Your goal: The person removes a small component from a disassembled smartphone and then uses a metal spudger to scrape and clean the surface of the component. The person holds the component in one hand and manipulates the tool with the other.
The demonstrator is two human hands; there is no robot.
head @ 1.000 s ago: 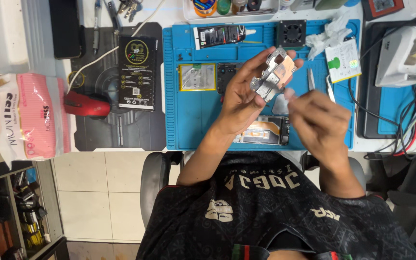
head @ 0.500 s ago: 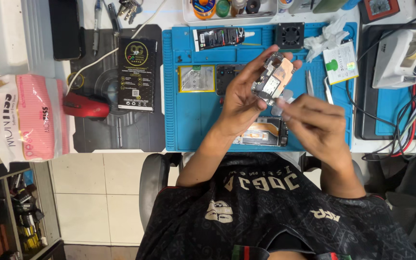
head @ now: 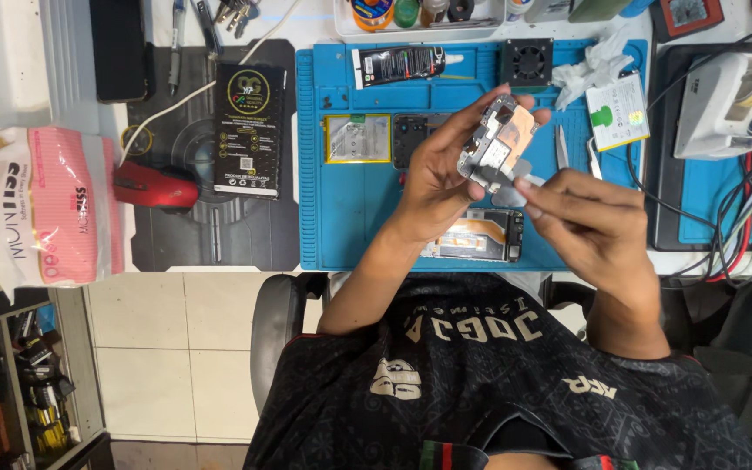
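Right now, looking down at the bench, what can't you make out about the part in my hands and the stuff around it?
- Circuit board, head view: too small to read its components; left hand covers its lower edge.
- Grey tab: blurred, pinched by right hand, kind unclear.
- Opened phone on the blue mat: the left forearm hides its middle.
- Tray of bottles: cut off by the top edge.

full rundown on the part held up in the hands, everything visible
The metal phone frame piece is a small, roughly rectangular silver part with cut-outs and a copper-coloured patch at its upper right. It is held tilted in the air above the blue work mat, over an opened phone body. The left hand grips its left edge; the right hand pinches a thin pale pick against its lower edge. Finer details are too small to tell.
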